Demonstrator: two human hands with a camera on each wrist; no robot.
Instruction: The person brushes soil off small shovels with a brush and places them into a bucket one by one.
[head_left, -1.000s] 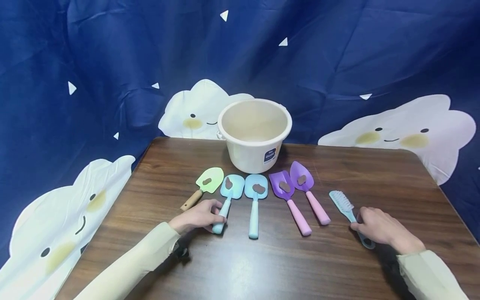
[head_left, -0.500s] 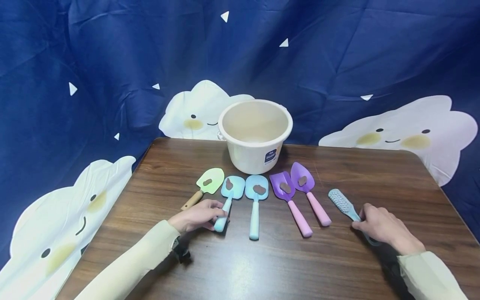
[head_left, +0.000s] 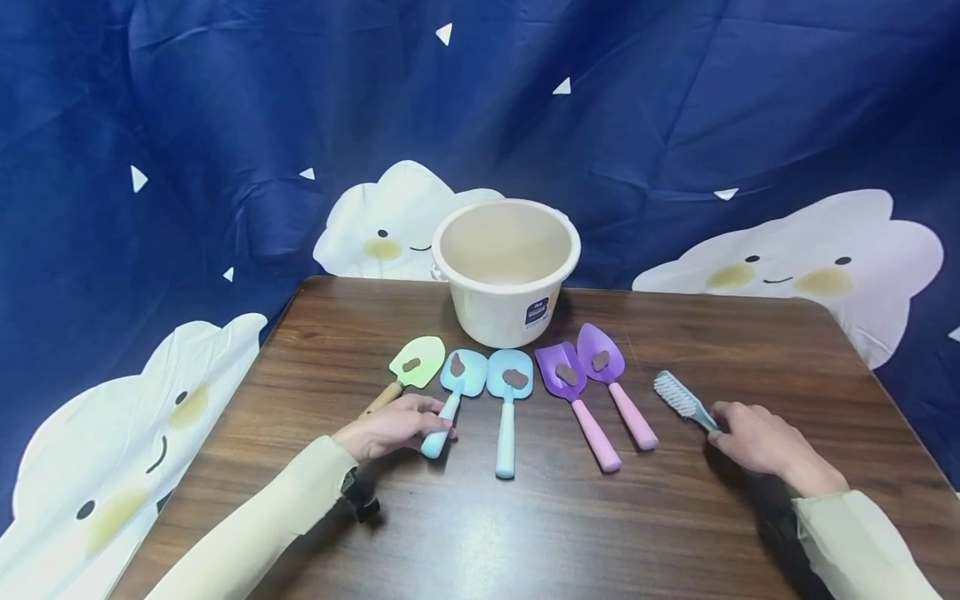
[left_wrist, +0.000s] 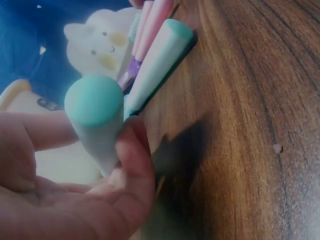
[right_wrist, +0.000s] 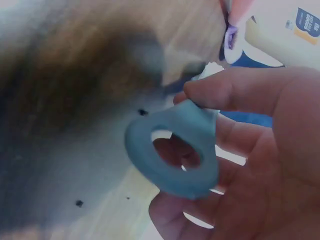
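My left hand (head_left: 396, 423) pinches the handle of a light blue toy shovel (head_left: 470, 379) with a brown spot on its flat blade. In the left wrist view, the shovel's rounded handle end (left_wrist: 95, 102) sits between thumb and fingers, raised off the wood. My right hand (head_left: 761, 446) holds a light blue scrub brush (head_left: 678, 396) with white bristles, at the table's right. The right wrist view shows the brush's looped handle end (right_wrist: 137, 150) between thumb and fingers. A green shovel (head_left: 427, 358) with a wooden handle lies left of the gripped shovel, its handle partly behind my left hand.
A second light blue shovel (head_left: 506, 433) and two purple shovels with pink handles, one square-bladed (head_left: 558, 360) and one pointed (head_left: 592, 342), lie in the row. Each blade bears a brown spot. Behind stands a cream bucket (head_left: 495, 312) near the back edge of the brown table (head_left: 585, 533).
The brush has rolled in my right hand: its bristles faced up and now point toward the left. My left hand has lifted the shovel's handle end slightly.
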